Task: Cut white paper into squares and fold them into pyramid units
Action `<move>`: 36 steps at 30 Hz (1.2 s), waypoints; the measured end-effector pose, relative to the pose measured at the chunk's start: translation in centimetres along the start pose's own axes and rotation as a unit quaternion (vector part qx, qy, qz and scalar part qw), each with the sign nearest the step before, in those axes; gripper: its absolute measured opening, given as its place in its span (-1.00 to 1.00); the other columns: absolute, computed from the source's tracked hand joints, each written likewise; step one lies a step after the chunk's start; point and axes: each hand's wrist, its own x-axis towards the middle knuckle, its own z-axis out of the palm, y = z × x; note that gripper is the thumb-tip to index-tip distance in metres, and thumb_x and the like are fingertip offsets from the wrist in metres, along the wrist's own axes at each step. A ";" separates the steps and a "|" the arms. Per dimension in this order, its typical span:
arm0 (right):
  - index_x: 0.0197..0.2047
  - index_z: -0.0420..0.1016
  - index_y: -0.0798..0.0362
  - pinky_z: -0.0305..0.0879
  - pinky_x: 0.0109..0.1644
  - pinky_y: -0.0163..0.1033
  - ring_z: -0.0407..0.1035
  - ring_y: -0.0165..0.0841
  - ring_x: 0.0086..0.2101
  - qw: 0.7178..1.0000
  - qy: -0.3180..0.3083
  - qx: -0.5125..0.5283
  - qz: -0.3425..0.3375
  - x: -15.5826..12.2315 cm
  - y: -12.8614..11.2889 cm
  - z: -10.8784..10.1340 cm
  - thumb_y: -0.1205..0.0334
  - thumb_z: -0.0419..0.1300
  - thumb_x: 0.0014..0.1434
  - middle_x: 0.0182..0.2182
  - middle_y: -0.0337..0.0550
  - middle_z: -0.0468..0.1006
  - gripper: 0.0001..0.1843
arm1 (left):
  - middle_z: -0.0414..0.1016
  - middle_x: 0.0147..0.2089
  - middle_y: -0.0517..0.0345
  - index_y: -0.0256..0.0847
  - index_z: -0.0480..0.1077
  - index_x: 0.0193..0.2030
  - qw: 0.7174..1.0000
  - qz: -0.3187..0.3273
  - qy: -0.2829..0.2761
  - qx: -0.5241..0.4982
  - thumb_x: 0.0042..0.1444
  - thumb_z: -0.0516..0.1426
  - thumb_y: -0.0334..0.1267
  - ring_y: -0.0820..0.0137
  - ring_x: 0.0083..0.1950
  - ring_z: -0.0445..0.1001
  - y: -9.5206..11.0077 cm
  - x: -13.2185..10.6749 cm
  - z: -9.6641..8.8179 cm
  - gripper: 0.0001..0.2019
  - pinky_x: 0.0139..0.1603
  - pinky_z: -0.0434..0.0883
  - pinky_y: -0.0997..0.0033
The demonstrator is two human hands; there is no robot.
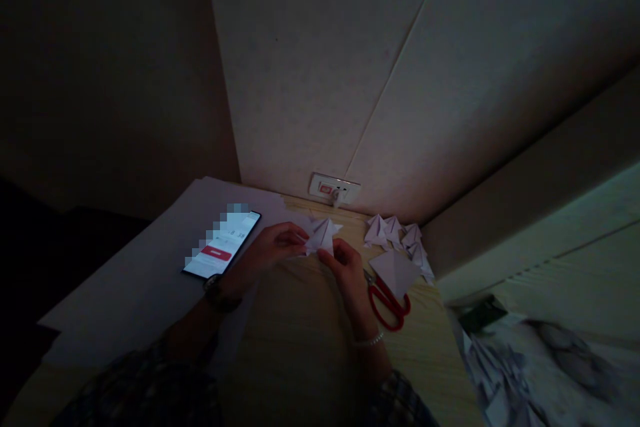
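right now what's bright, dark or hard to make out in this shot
Head view: dim overall, blackest toward the picture's left edge; head view: the phone screen glows brightest, a blocky mosaic covering part of it; head view: the folded paper between left hand and right hand shows pale, its finer creases hard to read.

From my end I can't read the small text on the phone [227, 243], its left side pixelated, nor see the blade tips of the scissors [383, 305] by the right hand [349, 271], and the picture's bottom cuts off the near edge of the table [420, 353].
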 end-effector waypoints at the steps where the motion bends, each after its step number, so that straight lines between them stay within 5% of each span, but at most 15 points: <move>1: -0.50 0.44 0.02 0.20 -0.38 -0.28 0.29 -0.39 -0.52 1.000 0.001 0.000 0.000 0.0 0.0 0.0 0.20 0.29 -0.09 -0.57 -0.33 0.46 -0.88 | 0.60 -0.36 0.22 -0.17 0.49 -0.28 1.000 -0.002 -0.003 0.000 -0.10 0.30 -0.25 0.28 -0.21 0.57 0.0 0.0 -0.1 -0.79 -0.19 0.43 0.37; 26: -0.44 0.43 0.02 0.24 -0.30 -0.26 0.33 -0.36 -0.44 1.000 0.001 -0.006 -0.025 -0.3 0.0 -0.3 0.18 0.27 -0.01 -0.50 -0.29 0.48 -0.88 | 0.59 -0.35 0.25 -0.14 0.41 -0.05 1.000 0.002 -0.009 0.012 -0.11 0.31 -0.26 0.31 -0.23 0.59 0.7 -0.2 -0.2 -0.58 -0.20 0.46 0.39; 36: -0.44 0.42 0.00 0.23 -0.29 -0.26 0.30 -0.34 -0.43 0.999 -0.008 -0.024 -0.037 -0.3 0.0 0.0 0.19 0.27 -0.02 -0.50 -0.30 0.44 -0.89 | 0.54 -0.44 0.25 -0.17 0.43 -0.25 0.999 0.029 0.002 0.028 -0.14 0.29 -0.23 0.29 -0.29 0.58 0.8 -0.1 0.1 -0.73 -0.21 0.46 0.35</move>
